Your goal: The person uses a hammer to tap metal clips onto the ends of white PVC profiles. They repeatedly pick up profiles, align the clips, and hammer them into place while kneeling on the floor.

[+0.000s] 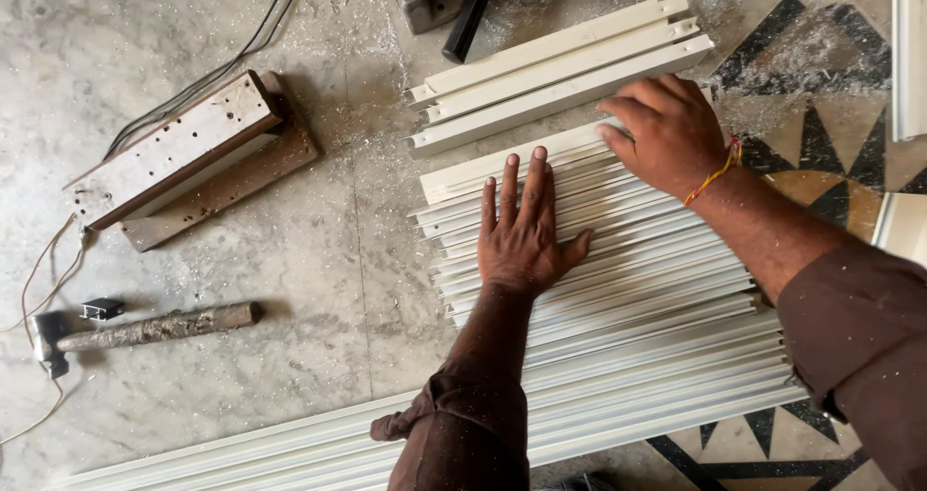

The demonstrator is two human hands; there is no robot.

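Speckled stone floor, dusted with shavings. Centre to 5 o'clock: row of cream-white metal channel strips laid side by side, mostly squared up; three more strips lie apart at 12. Left hand flat on the row, fingers spread; right hand at 1 o'clock, fingers curled on top strip. Drilled wooden block at 10, hammer at 8.

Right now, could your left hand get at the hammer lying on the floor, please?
Probably yes: the left hand rests flat on the white strips, and bare floor lies between it and the hammer.
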